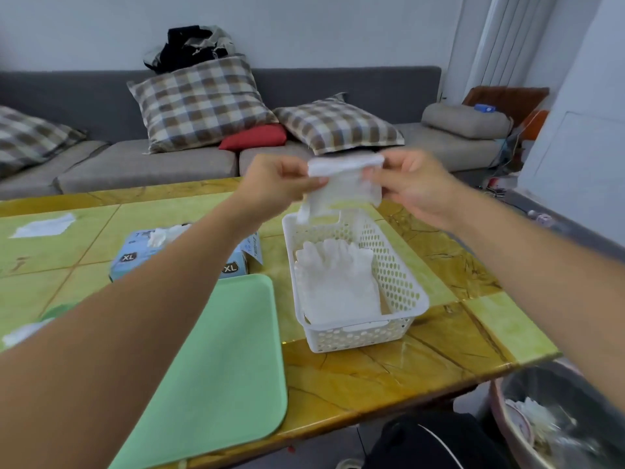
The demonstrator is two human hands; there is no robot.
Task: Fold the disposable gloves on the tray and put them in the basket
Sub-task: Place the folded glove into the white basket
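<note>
A folded white disposable glove (pixel 345 184) hangs in the air above the far end of the white perforated basket (pixel 399 282). My left hand (pixel 280 179) pinches its left edge and my right hand (pixel 409 184) pinches its right edge. Inside the basket lie folded white gloves (pixel 338 282), fingers pointing away from me. The green tray (pixel 220 367) lies bare to the left of the basket, partly hidden by my left forearm.
A blue XL glove box (pixel 142 252) with a glove sticking out stands behind the tray. A loose white glove (pixel 44 226) lies at the far left of the yellow-green table (pixel 389 367). A bin (pixel 558 421) stands lower right; a grey sofa (pixel 152 164) with cushions runs behind.
</note>
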